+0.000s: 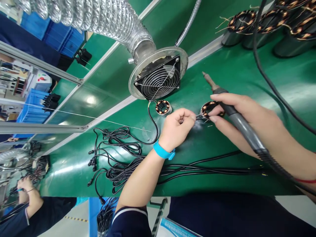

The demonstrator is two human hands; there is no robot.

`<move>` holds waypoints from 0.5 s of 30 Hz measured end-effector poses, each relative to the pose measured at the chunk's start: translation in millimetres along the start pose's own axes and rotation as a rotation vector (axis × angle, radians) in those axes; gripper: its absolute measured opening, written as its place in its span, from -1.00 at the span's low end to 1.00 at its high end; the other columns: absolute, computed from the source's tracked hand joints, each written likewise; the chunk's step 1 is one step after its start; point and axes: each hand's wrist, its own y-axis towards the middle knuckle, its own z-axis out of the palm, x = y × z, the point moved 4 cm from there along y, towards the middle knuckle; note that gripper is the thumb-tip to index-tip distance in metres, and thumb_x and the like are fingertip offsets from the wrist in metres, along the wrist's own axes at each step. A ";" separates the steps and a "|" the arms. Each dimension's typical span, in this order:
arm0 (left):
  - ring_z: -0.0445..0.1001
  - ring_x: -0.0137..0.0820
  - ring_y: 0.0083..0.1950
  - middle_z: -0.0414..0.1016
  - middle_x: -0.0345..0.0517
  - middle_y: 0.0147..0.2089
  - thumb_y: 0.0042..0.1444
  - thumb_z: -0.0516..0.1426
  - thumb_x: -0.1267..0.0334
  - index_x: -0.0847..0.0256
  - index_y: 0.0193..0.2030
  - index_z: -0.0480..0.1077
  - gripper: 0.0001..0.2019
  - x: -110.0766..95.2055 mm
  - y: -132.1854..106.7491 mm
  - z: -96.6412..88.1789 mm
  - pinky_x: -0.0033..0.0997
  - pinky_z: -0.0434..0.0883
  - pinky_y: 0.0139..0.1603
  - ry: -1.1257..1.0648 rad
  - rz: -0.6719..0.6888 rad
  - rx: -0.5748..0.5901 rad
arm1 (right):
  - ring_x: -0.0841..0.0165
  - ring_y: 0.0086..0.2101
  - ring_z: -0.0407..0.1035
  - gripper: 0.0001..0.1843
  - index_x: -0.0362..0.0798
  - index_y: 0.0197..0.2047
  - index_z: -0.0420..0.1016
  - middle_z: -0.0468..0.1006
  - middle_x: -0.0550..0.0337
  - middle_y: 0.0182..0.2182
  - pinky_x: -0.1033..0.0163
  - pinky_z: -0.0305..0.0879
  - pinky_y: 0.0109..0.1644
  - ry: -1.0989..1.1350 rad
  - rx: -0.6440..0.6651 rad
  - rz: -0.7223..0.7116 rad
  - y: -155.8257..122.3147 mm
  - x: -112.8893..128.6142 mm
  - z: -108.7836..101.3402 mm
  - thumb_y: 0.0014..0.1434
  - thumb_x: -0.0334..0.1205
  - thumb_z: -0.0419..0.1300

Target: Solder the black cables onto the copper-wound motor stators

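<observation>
Here the left hand (pixel 177 126) is working close to the middle of the view, its grip pressing thumb and finger together and pinching the thin wire leads (pixel 198 117) at the side of a small wound ring (pixel 204 108). That ring is sitting on the green surface (pixel 247 79), right between the two hands, its copper windings showing along the rim. On the other side, the right hand (pixel 256 115) is doing double duty: its grip is closing around a soldering iron (pixel 235 120), while its fingertips are meeting the ring. The iron's metal tip is pointing up and away, well apart from the windings, and its cord is trailing back over the wrist.

A blue wristband (pixel 163 150) is circling the left wrist. Just past that hand, a second wound ring (pixel 163 108) is resting near the fan (pixel 160 82), which is facing the work from the end of a silvery duct (pixel 98 19). Black cables (pixel 128 168) are lying in loops to the left, their long ends running beneath the forearm and across to the right. Up in the far right corner, larger wound cylinders (pixel 286 49) are standing close together, loose copper ends poking out. Over at the left edge, a co-worker (pixel 44 210) is handling dark, tangled parts.
</observation>
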 end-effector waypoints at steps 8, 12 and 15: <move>0.41 -0.46 -0.35 0.48 -0.20 -0.36 0.25 0.23 0.22 0.18 -0.32 0.49 -0.87 1.4 -7.9 -4.7 -0.43 0.39 -0.29 0.111 0.188 -0.054 | 0.22 -0.19 0.56 -0.63 0.15 0.27 0.39 0.63 0.21 -0.22 0.07 0.51 -0.01 0.028 0.049 0.062 2.2 2.1 14.4 0.44 -0.15 0.10; 0.53 -0.30 -0.09 0.60 -0.03 -0.18 0.31 0.20 0.22 0.15 -0.29 0.55 -0.85 -7.3 -15.0 -4.6 -0.26 0.50 0.00 0.333 0.512 -0.023 | 0.20 -0.12 0.58 -0.61 0.16 0.28 0.38 0.64 0.20 -0.19 0.06 0.52 0.05 0.081 0.048 0.088 2.4 -0.1 14.9 0.42 -0.16 0.12; 0.54 -0.30 -0.09 0.61 -0.02 -0.18 0.32 0.17 0.32 0.15 -0.28 0.55 -0.84 -10.8 -18.9 -3.7 -0.26 0.49 -0.01 0.443 0.610 0.005 | 0.22 -0.10 0.59 -0.60 0.16 0.28 0.38 0.64 0.21 -0.19 0.09 0.53 0.07 0.109 0.036 0.070 2.1 -0.9 14.8 0.41 -0.20 0.14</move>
